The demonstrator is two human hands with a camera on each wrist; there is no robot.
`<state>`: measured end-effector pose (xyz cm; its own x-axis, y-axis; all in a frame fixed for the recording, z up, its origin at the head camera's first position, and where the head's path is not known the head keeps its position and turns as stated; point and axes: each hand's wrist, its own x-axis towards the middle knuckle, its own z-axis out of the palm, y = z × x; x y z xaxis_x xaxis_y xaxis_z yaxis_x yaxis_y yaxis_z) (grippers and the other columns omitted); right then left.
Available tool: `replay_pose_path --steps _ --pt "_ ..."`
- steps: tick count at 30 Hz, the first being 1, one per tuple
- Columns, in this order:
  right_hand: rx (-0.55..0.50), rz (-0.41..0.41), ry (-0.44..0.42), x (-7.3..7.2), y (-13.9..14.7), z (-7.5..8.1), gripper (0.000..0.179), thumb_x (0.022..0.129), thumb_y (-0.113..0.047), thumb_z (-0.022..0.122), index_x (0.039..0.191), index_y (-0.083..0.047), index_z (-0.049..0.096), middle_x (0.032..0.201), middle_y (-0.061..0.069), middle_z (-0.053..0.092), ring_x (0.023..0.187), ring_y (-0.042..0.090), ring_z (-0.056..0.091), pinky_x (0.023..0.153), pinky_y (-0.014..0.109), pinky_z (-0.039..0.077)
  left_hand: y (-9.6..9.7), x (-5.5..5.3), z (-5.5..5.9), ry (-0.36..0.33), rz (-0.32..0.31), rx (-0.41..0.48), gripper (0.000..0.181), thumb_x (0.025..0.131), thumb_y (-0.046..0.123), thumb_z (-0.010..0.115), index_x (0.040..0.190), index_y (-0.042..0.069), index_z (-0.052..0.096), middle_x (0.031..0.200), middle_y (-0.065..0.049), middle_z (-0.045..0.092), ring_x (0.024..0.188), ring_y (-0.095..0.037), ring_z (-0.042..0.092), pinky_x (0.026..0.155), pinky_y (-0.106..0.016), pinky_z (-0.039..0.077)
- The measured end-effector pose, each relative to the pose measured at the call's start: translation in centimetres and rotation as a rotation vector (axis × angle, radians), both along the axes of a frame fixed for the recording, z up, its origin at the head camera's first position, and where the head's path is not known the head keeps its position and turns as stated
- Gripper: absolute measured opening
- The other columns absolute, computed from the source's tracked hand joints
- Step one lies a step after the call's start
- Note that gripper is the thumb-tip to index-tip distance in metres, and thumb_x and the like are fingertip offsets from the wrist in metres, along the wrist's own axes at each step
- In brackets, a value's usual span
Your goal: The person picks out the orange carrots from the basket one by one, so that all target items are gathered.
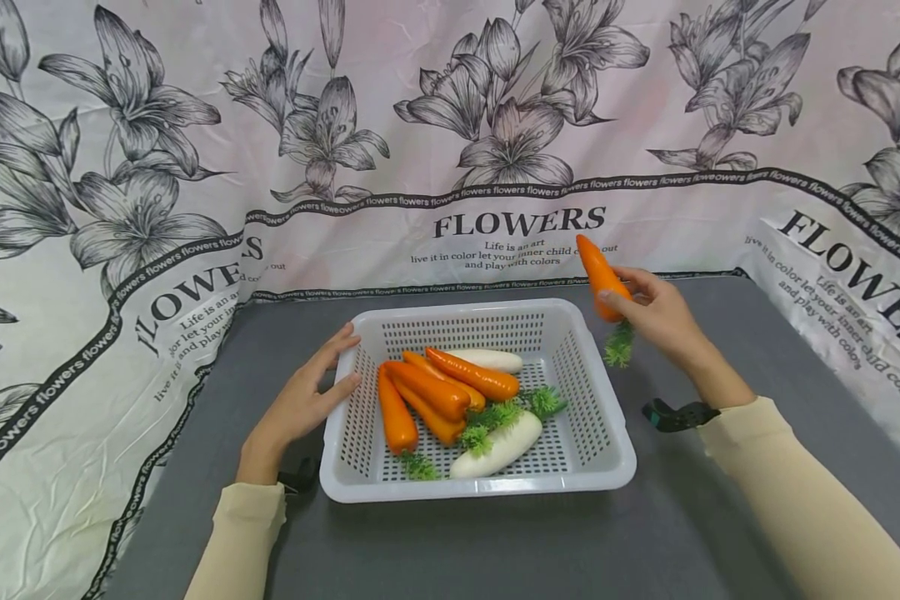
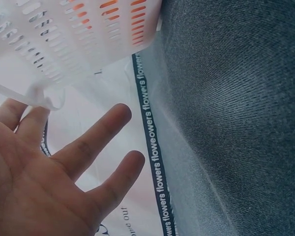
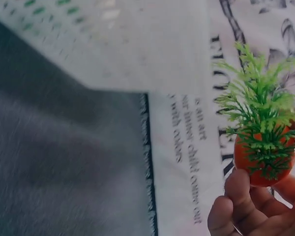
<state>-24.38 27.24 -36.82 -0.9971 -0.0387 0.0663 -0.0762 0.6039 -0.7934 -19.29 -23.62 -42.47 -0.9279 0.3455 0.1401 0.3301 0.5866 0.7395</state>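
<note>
In the head view my right hand (image 1: 660,321) holds an orange carrot (image 1: 598,271) up beyond the basket's right rim, its tip pointing up and its green leafy top (image 1: 618,346) hanging below. The right wrist view shows the leaves (image 3: 260,113) end-on, with fingers around the orange body. My left hand (image 1: 307,396) rests on the left rim of a white plastic basket (image 1: 592,481), fingers spread and fairly straight. Inside lie several carrots (image 1: 427,387) with green tops, a white radish (image 1: 498,446) at the front and another white radish (image 1: 487,359) behind, partly hidden by carrots.
The basket stands on a dark grey cloth-covered table (image 1: 435,550). A white curtain (image 1: 390,250) with black flower drawings and lettering hangs behind and along both sides. A black band (image 1: 678,415) sits at my right wrist.
</note>
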Motion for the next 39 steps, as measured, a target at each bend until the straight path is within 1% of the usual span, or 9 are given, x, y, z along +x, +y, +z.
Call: replay_pose_path --steps 2,4,11,15,23,27,31,34,39 --pt "0.022 -0.017 0.014 -0.2 0.6 -0.6 0.071 0.098 -0.053 0.061 0.155 -0.016 0.043 0.128 0.014 0.060 0.097 0.010 0.062 0.074 0.020 0.051 0.0 0.0 0.0 -0.002 -0.003 0.001 0.062 0.102 0.036 0.060 0.159 0.028 0.035 0.172 0.006 0.017 0.130 -0.040 0.050 0.075 -0.036 0.064" --pt "0.053 -0.034 0.025 -0.4 1.0 -1.2 0.073 0.097 -0.054 0.061 0.155 -0.013 0.043 0.126 0.016 0.060 0.094 0.013 0.061 0.071 0.021 0.050 0.1 0.0 0.0 -0.006 -0.003 0.004 0.063 0.102 0.036 0.060 0.159 0.029 0.035 0.172 0.006 0.017 0.131 -0.040 0.050 0.074 -0.036 0.064" --pt "0.120 -0.083 0.036 -1.2 1.7 -3.3 0.075 0.097 -0.053 0.061 0.153 -0.006 0.044 0.128 0.025 0.060 0.102 0.035 0.061 0.066 0.023 0.050 0.2 0.0 -0.1 -0.009 -0.007 0.009 0.063 0.102 0.036 0.060 0.159 0.029 0.034 0.172 0.006 0.017 0.132 -0.042 0.049 0.074 -0.036 0.064" --pt "0.139 -0.085 0.029 -1.5 1.9 -4.1 0.075 0.098 -0.052 0.061 0.153 -0.005 0.044 0.126 0.027 0.061 0.103 0.037 0.061 0.066 0.024 0.050 0.1 0.1 -0.1 -0.008 -0.004 -0.001 0.063 0.102 0.036 0.060 0.159 0.029 0.034 0.172 0.006 0.017 0.132 -0.042 0.049 0.076 -0.038 0.064" --pt "0.203 -0.066 0.027 -2.0 1.7 -5.7 0.077 0.097 -0.052 0.062 0.151 0.000 0.043 0.118 0.028 0.062 0.091 0.036 0.064 0.065 0.028 0.050 0.0 0.1 0.0 -0.017 0.002 0.007 0.063 0.101 0.036 0.061 0.158 0.030 0.036 0.172 0.007 0.017 0.132 -0.040 0.051 0.076 -0.036 0.064" --pt "0.240 -0.048 0.023 -2.2 1.3 -7.0 0.075 0.098 -0.051 0.060 0.151 0.000 0.043 0.121 0.028 0.063 0.093 0.037 0.064 0.069 0.031 0.050 0.0 0.0 -0.1 -0.016 0.002 0.006 0.063 0.101 0.036 0.061 0.158 0.029 0.036 0.172 0.007 0.017 0.132 -0.041 0.051 0.075 -0.036 0.064" --pt "0.255 -0.033 0.029 -2.5 0.8 -8.2 0.069 0.099 -0.045 0.058 0.149 0.001 0.045 0.125 0.030 0.063 0.100 0.039 0.063 0.080 0.044 0.055 -0.1 0.0 0.0 -0.016 0.004 0.006 0.063 0.101 0.036 0.060 0.158 0.029 0.036 0.172 0.007 0.017 0.133 -0.042 0.051 0.077 -0.039 0.064" --pt "0.245 -0.024 0.028 -2.7 0.7 -8.6 0.066 0.099 -0.040 0.057 0.149 0.002 0.046 0.129 0.031 0.063 0.107 0.042 0.063 0.089 0.054 0.054 -0.1 0.0 0.0 -0.019 0.007 0.005 0.062 0.101 0.036 0.060 0.158 0.029 0.035 0.172 0.007 0.017 0.133 -0.042 0.051 0.078 -0.041 0.064" --pt "0.254 -0.029 0.019 -2.9 0.6 -9.0 0.066 0.100 -0.040 0.055 0.150 0.002 0.045 0.132 0.031 0.062 0.109 0.042 0.063 0.092 0.055 0.053 0.0 -0.1 -0.1 -0.030 0.009 0.010 0.062 0.101 0.037 0.060 0.158 0.030 0.035 0.172 0.007 0.017 0.133 -0.043 0.050 0.078 -0.041 0.064"
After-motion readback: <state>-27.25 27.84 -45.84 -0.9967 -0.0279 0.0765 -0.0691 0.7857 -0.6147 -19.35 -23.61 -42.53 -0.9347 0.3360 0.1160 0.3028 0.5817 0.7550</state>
